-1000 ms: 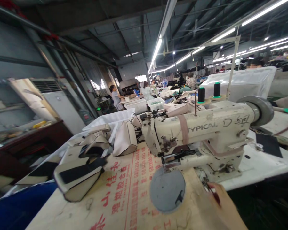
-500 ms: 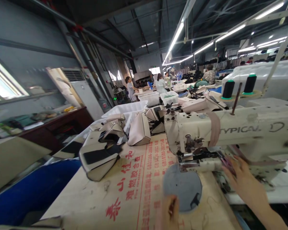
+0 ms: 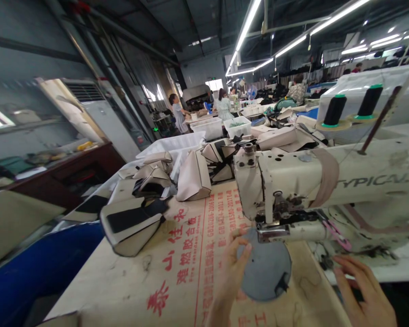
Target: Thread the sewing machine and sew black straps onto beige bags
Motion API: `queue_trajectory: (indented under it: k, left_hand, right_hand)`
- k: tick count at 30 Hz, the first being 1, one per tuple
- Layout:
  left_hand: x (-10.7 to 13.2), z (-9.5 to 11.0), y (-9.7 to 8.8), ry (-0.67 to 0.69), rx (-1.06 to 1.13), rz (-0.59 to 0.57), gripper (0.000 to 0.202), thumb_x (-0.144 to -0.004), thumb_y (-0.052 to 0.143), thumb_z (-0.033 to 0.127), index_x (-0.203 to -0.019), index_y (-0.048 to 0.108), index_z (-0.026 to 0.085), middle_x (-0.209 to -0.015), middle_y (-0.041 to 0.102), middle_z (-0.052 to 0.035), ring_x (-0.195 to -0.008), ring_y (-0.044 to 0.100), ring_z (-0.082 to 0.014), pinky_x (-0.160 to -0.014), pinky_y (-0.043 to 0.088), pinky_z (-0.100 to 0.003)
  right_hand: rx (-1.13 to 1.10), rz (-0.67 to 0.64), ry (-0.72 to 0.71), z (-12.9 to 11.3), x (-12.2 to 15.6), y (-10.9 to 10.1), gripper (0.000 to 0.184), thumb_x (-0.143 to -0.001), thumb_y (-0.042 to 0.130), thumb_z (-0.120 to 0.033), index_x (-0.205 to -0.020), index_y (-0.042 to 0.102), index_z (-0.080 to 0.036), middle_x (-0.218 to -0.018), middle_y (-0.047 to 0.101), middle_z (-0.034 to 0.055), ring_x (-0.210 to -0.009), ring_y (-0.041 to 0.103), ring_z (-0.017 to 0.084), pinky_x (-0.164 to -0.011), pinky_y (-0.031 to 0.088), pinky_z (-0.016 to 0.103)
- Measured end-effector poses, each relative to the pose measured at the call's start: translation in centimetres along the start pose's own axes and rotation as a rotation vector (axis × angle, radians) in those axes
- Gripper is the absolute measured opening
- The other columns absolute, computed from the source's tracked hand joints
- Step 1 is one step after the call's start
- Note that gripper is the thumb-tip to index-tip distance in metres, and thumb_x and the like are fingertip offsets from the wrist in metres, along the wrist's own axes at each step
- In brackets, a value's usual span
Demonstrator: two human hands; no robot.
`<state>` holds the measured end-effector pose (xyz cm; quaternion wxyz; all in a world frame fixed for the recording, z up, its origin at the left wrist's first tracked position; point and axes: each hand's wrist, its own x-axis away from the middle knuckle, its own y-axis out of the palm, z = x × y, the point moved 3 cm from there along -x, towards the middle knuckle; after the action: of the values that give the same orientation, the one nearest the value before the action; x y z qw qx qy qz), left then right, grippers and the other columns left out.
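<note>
A flat grey disc point(image 3: 266, 272) with a small black patch at its lower right lies on the printed plywood board point(image 3: 163, 277). At its left rim, the thumb and fingers of my left hand point(image 3: 236, 259) close on the edge. My right hand point(image 3: 364, 286) is empty, its fingers apart, beside the lower parts of the white sewing machine point(image 3: 293, 175). Just above that hand, a pink-handled tool, apparently scissors point(image 3: 339, 235), rests against the machine's narrow lower arm point(image 3: 303, 232). The disc lies below the end of this arm.
A beige and black sewn piece point(image 3: 132, 229) sits on the board's left, with several similar pieces point(image 3: 153, 172) in white bins behind. A blue container point(image 3: 68, 254) stands at lower left. Two black thread spools point(image 3: 334, 111) stand behind the machine. People work at tables farther back.
My right hand has let go of the pink-handled tool and moved down and right. My left hand has moved up to the grey disc's left edge. The view has shifted slightly.
</note>
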<state>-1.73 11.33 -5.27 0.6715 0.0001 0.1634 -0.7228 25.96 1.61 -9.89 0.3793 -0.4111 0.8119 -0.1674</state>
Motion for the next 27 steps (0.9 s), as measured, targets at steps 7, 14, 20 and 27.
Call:
queue_trajectory:
  k: [7, 14, 20, 27]
  left_hand:
    - [1.7, 2.0, 1.2, -0.082, 0.268, -0.218, 0.014, -0.084, 0.049, 0.030, -0.082, 0.055, 0.018, -0.106, 0.057, -0.0071, -0.104, 0.051, -0.0189, -0.095, 0.038, -0.036]
    - [4.9, 3.0, 1.2, 0.070, -0.309, -0.135, 0.016, -0.086, 0.043, 0.025, -0.082, 0.058, 0.020, -0.100, 0.054, -0.0060, -0.098, 0.051, -0.0183, -0.087, 0.041, -0.033]
    - [-2.0, 0.6, 0.6, 0.008, -0.387, 0.013, 0.027, -0.085, 0.038, 0.019, -0.108, 0.051, 0.017, -0.092, 0.061, -0.0068, -0.078, 0.059, -0.0165, -0.070, 0.046, -0.028]
    - [-5.1, 0.5, 0.1, 0.033, -0.517, 0.044, 0.021, -0.082, 0.041, 0.019, -0.073, 0.061, 0.019, -0.074, 0.063, -0.0039, -0.069, 0.056, -0.0175, -0.063, 0.036, -0.028]
  right_hand:
    - [-0.536, -0.489, 0.272, -6.5, 1.2, 4.2, 0.035, -0.081, 0.050, -0.048, -0.102, 0.062, -0.023, -0.097, 0.063, 0.0067, -0.068, 0.060, 0.017, -0.057, 0.052, 0.025]
    - [-1.268, -0.645, 0.753, -12.3, -2.3, 9.3, 0.044, -0.070, 0.065, -0.050, -0.094, 0.063, -0.014, -0.050, 0.039, -0.0076, -0.040, 0.027, 0.004, -0.037, 0.022, 0.016]
    - [-1.063, -0.657, 0.680, -12.0, -0.9, 9.6, 0.045, -0.066, 0.065, -0.057, -0.080, 0.059, -0.014, -0.046, 0.024, -0.0109, -0.039, 0.017, 0.004, -0.037, 0.012, 0.017]
    - [-0.963, -0.699, 0.684, -9.8, 0.4, 10.1, 0.057, -0.063, 0.059, -0.069, -0.079, 0.057, -0.014, -0.046, 0.025, -0.0109, -0.040, 0.017, 0.003, -0.038, 0.011, 0.017]
